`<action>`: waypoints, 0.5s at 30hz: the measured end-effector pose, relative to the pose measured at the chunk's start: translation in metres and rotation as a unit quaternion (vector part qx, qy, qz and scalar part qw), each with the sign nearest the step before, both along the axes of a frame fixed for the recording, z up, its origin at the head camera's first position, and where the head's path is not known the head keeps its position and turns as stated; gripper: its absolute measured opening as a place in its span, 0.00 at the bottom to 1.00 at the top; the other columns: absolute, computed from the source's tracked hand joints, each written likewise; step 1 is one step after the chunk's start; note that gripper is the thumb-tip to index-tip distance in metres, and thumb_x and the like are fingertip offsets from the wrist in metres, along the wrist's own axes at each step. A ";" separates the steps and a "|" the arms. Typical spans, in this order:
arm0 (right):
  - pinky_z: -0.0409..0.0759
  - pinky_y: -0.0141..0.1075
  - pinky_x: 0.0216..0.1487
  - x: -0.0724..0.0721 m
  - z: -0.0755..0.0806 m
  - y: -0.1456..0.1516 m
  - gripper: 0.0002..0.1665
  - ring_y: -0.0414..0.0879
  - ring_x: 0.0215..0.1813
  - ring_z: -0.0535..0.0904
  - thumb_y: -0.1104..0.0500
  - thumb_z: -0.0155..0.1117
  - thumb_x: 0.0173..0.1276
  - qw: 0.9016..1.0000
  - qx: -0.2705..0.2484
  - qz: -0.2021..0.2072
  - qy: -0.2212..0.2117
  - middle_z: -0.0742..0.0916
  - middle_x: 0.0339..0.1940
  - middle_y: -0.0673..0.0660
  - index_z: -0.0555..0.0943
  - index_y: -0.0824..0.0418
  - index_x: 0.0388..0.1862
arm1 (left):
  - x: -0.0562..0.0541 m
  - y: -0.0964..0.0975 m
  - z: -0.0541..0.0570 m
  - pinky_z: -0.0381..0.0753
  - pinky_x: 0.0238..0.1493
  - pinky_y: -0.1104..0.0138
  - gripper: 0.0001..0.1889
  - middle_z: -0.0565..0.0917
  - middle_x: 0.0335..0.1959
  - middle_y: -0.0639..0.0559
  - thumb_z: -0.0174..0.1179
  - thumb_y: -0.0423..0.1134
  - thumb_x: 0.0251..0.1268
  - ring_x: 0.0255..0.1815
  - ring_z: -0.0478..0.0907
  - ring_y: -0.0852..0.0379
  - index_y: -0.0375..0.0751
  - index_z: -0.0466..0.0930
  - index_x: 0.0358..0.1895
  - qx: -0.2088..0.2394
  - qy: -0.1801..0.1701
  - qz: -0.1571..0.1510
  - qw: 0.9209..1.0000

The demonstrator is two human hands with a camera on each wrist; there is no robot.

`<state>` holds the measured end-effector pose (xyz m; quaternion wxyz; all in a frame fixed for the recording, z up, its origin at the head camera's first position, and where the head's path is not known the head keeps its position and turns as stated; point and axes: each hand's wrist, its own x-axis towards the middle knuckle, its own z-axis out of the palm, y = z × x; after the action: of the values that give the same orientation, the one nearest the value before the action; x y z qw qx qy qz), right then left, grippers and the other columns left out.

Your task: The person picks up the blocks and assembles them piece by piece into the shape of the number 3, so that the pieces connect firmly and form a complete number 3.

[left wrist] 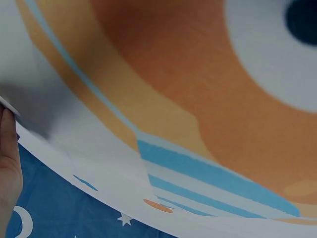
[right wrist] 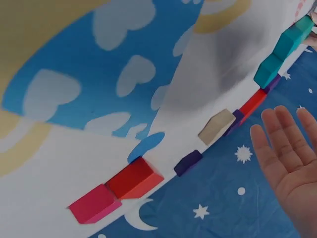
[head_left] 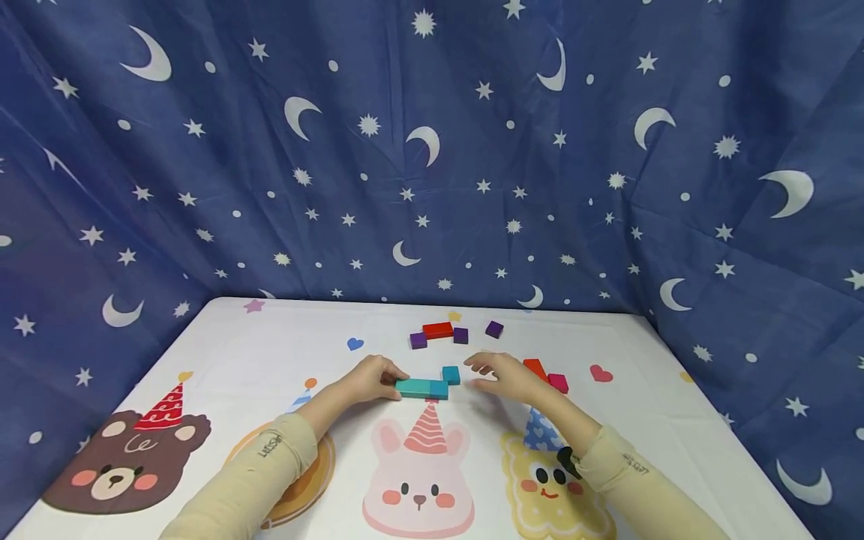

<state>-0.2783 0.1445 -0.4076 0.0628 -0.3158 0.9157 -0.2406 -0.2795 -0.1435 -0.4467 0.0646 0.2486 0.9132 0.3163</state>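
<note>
My left hand [head_left: 371, 377] pinches the left end of a long green block [head_left: 413, 388] between thumb and fingers. At the block's right end sits a blue-teal block [head_left: 439, 390], in line with it. Another blue-teal block [head_left: 451, 375] lies just behind that end. My right hand [head_left: 502, 376] hovers to the right of these blocks, fingers loosely bent and holding nothing; the right wrist view shows its palm and spread fingers. Only part of the left hand [left wrist: 7, 158] appears at the edge of the left wrist view, where the blocks are hidden.
Behind lie a red block [head_left: 438, 330] and several purple blocks [head_left: 495, 329]. An orange-red block [head_left: 535, 369] and a pink block [head_left: 558, 383] are beyond the right forearm. A beige block [right wrist: 216, 126] shows in the right wrist view. A starry blue curtain [head_left: 472, 150] borders the table.
</note>
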 end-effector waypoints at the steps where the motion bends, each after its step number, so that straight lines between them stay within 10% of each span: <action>1: 0.79 0.49 0.52 0.002 0.000 0.002 0.20 0.55 0.50 0.81 0.61 0.63 0.64 1.000 -0.001 0.003 0.004 0.84 0.50 0.63 0.78 0.67 0.54 | 0.001 0.000 0.000 0.81 0.44 0.68 0.17 0.86 0.40 0.45 0.70 0.34 0.49 0.39 0.80 0.58 0.35 0.85 0.45 -0.001 -0.001 0.002 1.000; 15: 0.78 0.51 0.53 0.019 0.012 0.035 0.21 0.55 0.52 0.80 0.60 0.64 0.63 0.999 -0.023 0.024 0.021 0.84 0.52 0.62 0.78 0.67 0.54 | 0.001 0.002 -0.003 0.79 0.42 0.70 0.17 0.86 0.38 0.46 0.71 0.34 0.49 0.37 0.78 0.60 0.35 0.85 0.45 0.000 0.003 -0.004 1.000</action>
<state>-0.2590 0.1795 -0.3957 0.0420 -0.3441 0.9032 -0.2532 -0.2782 -0.1412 -0.4498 0.0633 0.2526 0.9124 0.3157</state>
